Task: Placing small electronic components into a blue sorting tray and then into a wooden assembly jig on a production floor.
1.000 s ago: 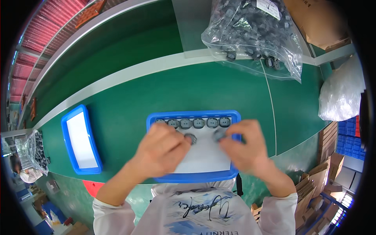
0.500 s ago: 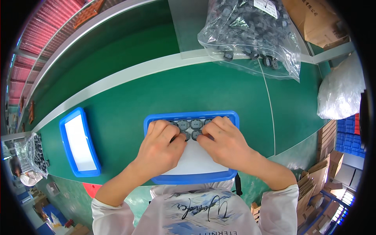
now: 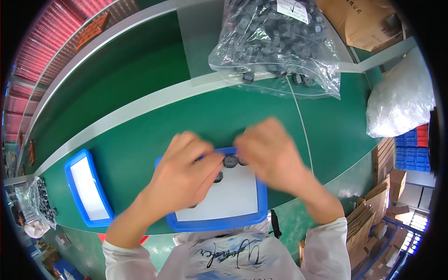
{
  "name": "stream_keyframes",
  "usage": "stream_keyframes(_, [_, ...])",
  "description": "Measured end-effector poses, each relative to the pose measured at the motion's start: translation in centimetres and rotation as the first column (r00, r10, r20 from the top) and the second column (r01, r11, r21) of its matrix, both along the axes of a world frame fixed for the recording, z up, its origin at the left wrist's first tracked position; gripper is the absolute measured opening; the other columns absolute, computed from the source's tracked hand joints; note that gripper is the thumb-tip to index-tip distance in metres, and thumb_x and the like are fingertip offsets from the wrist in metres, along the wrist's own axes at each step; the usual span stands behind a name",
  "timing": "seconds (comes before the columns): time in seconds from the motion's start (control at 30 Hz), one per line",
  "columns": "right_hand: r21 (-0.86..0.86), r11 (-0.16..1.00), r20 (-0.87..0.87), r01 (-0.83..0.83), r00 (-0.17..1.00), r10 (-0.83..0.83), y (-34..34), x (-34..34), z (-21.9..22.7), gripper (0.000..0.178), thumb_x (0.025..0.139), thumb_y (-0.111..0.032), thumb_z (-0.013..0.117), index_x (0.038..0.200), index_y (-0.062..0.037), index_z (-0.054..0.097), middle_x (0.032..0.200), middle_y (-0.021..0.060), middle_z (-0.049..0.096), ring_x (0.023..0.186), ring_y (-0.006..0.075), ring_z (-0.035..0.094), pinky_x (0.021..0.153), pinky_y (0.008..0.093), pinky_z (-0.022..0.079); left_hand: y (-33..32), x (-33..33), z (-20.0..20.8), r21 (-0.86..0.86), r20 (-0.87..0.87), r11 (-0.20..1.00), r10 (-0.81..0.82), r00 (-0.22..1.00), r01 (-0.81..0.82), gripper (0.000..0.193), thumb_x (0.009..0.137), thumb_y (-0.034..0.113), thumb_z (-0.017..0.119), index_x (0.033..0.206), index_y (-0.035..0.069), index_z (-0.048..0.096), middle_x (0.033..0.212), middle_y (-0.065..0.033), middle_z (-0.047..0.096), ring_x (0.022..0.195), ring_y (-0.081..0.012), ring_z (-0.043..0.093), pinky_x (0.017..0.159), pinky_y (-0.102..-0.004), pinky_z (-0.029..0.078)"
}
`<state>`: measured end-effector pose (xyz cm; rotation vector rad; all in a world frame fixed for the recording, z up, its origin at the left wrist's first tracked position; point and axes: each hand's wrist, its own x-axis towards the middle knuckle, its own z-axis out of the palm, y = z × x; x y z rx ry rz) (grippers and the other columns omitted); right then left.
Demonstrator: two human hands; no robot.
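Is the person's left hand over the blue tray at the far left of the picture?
No, the left hand is over the middle tray, well to the right of the far-left tray.

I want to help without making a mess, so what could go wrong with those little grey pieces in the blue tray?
The left hand and right hand are close over the small, rounded, dark-grey pieces, so a finger might knock one crooked.

The blue rectangular tray with a white bottom sits near the green table's front edge; a hard nudge could tip it off.
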<state>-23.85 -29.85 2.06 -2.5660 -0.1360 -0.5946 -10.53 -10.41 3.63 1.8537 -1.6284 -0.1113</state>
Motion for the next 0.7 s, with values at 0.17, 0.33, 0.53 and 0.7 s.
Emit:
stream_keyframes(0.17, [0.182, 0.932, -0.063, 0.312, 0.95, -0.306, -9.2, 5.9, -1.6, 0.029, 0.081, 0.002, 0.068, 0.11, 0.0008, 0.065, 0.107, 0.0137, 0.067, 0.084, 0.0267, 0.065, 0.077, 0.0353, 0.054, -13.2, 2.8, -3.6, -0.126, 0.183, 0.967, 0.241, 0.953, -0.221, 0.022, 0.079, 0.005, 0.069, 0.1, 0.001, 0.065, 0.097, -0.0171, 0.062, 0.089, -0.0346, 0.065, 0.075, -0.0441, 0.051])
stream_keyframes(0.33, [0.154, 0.987, 0.1, 0.038, 0.994, -0.053, -11.4, 8.8, -3.3, 0.03, 0.083, 0.0, 0.069, 0.113, -0.0001, 0.064, 0.108, 0.0109, 0.067, 0.084, 0.0234, 0.064, 0.077, 0.0353, 0.053, -16.3, 4.6, -6.1, -0.031, 0.26, 0.974, 0.227, 0.939, -0.226, 0.026, 0.081, 0.006, 0.068, 0.106, 0.0, 0.063, 0.098, -0.0179, 0.063, 0.09, -0.0352, 0.066, 0.078, -0.0457, 0.053])
stream_keyframes(0.53, [0.115, 0.982, -0.174, 0.15, 0.976, -0.128, -10.4, 5.5, -3.8, 0.032, 0.086, -0.011, 0.074, 0.113, -0.0012, 0.063, 0.103, 0.0099, 0.062, 0.086, 0.028, 0.063, 0.075, 0.0369, 0.053, -10.9, 4.1, -3.9, 0.006, 0.046, 0.996, 0.088, 0.995, -0.088, 0.021, 0.084, 0.007, 0.07, 0.103, 0.004, 0.063, 0.099, -0.0148, 0.064, 0.087, -0.0353, 0.066, 0.076, -0.0447, 0.053])
stream_keyframes(0.7, [0.004, 0.939, -0.127, 0.344, 0.932, -0.341, -8.8, 6.4, -4.9, 0.035, 0.086, -0.027, 0.077, 0.106, -0.0034, 0.061, 0.104, 0.0117, 0.063, 0.09, 0.0317, 0.066, 0.076, 0.0421, 0.052, -3.8, 6.5, -1.0, 0.334, -0.002, 0.934, 0.136, 0.991, -0.127, 0.023, 0.084, 0.01, 0.075, 0.105, 0.006, 0.067, 0.101, -0.0139, 0.064, 0.087, -0.0325, 0.065, 0.074, -0.0402, 0.053])
